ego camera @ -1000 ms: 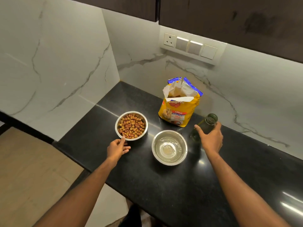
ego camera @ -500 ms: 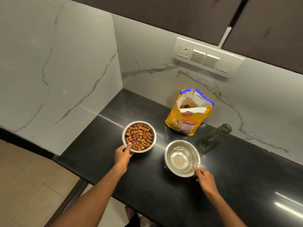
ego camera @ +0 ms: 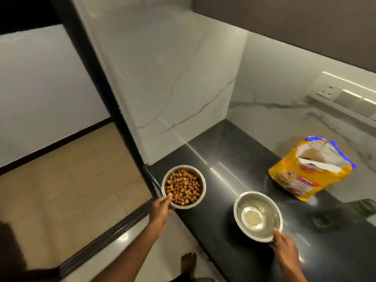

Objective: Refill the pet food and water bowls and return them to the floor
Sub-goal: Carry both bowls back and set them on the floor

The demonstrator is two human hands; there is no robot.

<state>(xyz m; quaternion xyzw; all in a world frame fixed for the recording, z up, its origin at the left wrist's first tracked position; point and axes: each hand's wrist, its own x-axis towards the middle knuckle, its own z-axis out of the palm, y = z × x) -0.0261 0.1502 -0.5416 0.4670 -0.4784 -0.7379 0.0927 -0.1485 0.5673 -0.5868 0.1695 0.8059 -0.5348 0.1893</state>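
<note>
Two steel bowls gripped at near rims: kibble bowl (ego camera: 183, 187) pinched by left hand (ego camera: 161, 208), at counter edge (ego camera: 154, 186), bowl at 1 o'clock from hand; water bowl (ego camera: 258, 215) pinched by right hand (ego camera: 284, 244), bowl at 11 o'clock; floor (ego camera: 67, 184) at 9 o'clock; level carry judged needed.

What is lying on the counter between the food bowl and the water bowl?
Nothing. In the head view, only bare black counter shows between the food bowl and the water bowl.

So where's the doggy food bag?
The yellow dog food bag stands open on the black counter, far right by the marble wall, behind the water bowl.
</note>
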